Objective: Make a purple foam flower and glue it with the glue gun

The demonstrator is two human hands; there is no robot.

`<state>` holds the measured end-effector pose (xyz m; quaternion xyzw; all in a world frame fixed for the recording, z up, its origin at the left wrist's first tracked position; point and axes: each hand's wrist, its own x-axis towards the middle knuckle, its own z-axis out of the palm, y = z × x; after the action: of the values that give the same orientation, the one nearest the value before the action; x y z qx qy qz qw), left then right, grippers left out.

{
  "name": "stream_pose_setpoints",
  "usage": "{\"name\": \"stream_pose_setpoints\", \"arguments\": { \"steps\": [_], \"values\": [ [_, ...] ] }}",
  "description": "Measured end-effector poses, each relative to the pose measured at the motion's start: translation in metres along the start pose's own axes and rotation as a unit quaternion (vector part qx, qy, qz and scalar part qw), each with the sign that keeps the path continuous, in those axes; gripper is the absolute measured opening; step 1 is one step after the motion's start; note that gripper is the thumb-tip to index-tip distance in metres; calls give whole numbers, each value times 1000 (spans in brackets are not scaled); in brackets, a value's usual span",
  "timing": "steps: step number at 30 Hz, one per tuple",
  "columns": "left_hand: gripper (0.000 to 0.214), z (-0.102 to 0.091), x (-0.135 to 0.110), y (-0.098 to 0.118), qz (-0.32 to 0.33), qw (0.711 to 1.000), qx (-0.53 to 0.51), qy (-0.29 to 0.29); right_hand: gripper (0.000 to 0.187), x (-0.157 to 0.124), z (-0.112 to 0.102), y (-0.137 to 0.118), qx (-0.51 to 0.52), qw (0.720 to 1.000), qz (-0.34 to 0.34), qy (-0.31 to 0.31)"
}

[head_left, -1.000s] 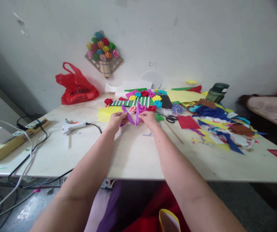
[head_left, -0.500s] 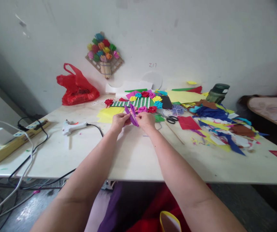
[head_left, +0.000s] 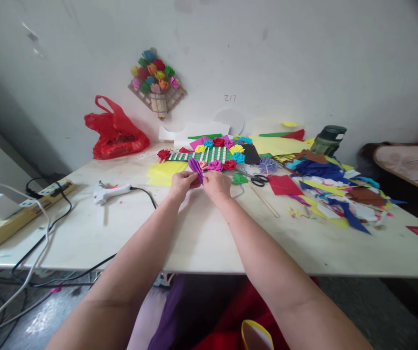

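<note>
A folded strip of purple crepe paper [head_left: 195,166] is pinched between my two hands above the middle of the table. My left hand [head_left: 183,183] grips its left side with fingers closed. On the other side my right hand [head_left: 216,186] holds the paper, its fingers curled in. Just behind the hands lies a green and white woven piece [head_left: 212,154] edged with paper roses in red, yellow, blue and pink. A yellow paper sheet [head_left: 165,173] lies to the left, partly behind my left hand.
A white glue gun [head_left: 112,192] and a power strip [head_left: 22,214] with cables are at left. Black scissors [head_left: 259,180], a wooden stick [head_left: 263,200], red paper [head_left: 285,188] and a heap of paper scraps [head_left: 336,189] lie at right. A red plastic bag [head_left: 117,133] stands at the back.
The purple paper was spread apart in two upright flaps; now it is gathered into one narrower folded bundle. My hands have come slightly closer together.
</note>
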<state>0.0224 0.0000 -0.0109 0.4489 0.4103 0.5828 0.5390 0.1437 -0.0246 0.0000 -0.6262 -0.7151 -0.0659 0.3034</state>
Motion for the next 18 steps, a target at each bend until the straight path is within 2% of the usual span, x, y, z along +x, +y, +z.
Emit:
{"name": "stream_pose_setpoints", "arguments": {
  "steps": [12, 18],
  "values": [
    [36, 5, -4, 3, 19, 999, -22, -16, 31, -1, 3, -3, -46, 995, -82, 14],
    [34, 4, -1, 0, 46, 998, -30, 18, 30, -6, 1, -11, -40, 992, -120, 19]
  ]
}}
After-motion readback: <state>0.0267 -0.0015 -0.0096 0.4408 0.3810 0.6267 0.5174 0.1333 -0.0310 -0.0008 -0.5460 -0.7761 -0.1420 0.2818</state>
